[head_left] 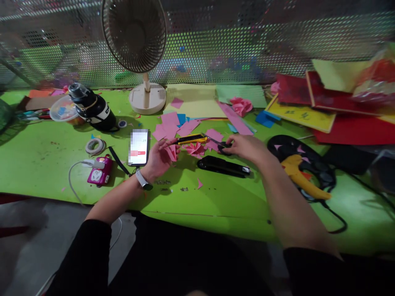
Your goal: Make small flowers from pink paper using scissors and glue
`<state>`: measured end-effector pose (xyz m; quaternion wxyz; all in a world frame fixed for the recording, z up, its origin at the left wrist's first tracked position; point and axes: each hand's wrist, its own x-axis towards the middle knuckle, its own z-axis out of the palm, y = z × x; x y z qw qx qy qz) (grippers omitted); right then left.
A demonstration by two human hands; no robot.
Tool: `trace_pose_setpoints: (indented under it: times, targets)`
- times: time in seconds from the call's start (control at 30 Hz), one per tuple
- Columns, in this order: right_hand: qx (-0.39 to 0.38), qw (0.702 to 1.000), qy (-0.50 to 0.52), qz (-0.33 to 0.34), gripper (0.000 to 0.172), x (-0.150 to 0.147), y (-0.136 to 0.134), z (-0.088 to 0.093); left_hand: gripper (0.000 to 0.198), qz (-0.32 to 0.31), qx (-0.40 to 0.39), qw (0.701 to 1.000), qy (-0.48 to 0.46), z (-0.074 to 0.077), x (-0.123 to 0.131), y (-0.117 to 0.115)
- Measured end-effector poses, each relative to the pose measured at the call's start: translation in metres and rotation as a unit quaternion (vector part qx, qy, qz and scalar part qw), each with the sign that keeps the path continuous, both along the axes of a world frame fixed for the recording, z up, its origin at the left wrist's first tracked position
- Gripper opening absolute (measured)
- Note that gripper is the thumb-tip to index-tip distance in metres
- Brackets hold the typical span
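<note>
My left hand [159, 161] grips a folded piece of pink paper [173, 153] between its thumb and fingers, palm turned up. My right hand [243, 147] is closed on the dark handles of a pair of scissors [224, 149], whose blades point left over pink paper. Between the hands, a yellow-and-black utility knife [193, 139] lies on the green table [185, 205]. Just below it sits a pink folded paper flower [195, 149]. A black stapler [224, 166] rests nearer to me, below my right hand. Several pink paper pieces [166, 127] are strewn behind the knife.
A phone [138, 147], a tape roll [95, 146] and a purple power adapter [100, 170] lie left. Behind them stand a black bottle [92, 109] and a fan [147, 98]. On the right are a black-and-yellow object [300, 170] and stacked coloured paper [345, 127].
</note>
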<state>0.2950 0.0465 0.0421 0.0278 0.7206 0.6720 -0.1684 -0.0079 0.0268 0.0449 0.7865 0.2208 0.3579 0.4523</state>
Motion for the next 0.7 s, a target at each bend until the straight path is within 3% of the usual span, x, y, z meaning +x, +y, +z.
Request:
trace_pose_setpoints:
  times: [0.1, 0.23, 0.3, 0.37, 0.43, 0.53, 0.7]
  targets:
    - [0.006, 1.000, 0.003, 0.006, 0.027, 0.002, -0.001, 0.005, 0.026, 0.012, -0.010, 1.000, -0.020, -0.003, 0.000, 0.000]
    - [0.121, 0.990, 0.078, 0.013, 0.022, -0.022, -0.015, 0.023, 0.030, 0.020, -0.003, 0.999, -0.028, -0.006, 0.002, -0.001]
    - [0.158, 0.967, 0.192, 0.056, 0.024, -0.047, -0.029, 0.029, 0.035, 0.012, -0.006, 1.000, -0.027, -0.005, 0.005, -0.004]
    - [0.158, 0.942, 0.259, 0.141, 0.029, -0.075, -0.045, 0.030, 0.039, 0.003, -0.021, 0.999, -0.034, -0.003, 0.008, -0.008]
    - [0.190, 0.929, 0.240, 0.207, 0.033, -0.099, -0.059, 0.026, 0.041, 0.001, -0.032, 0.998, -0.050, -0.001, 0.011, -0.012]
    - [0.226, 0.927, 0.184, 0.234, 0.027, -0.116, -0.071, 0.016, 0.041, -0.009, -0.037, 0.997, -0.061, 0.000, 0.013, -0.015]
    - [0.150, 0.928, 0.202, 0.274, 0.018, -0.111, -0.071, 0.020, 0.033, -0.002, -0.016, 1.000, -0.023, -0.002, 0.012, -0.012]
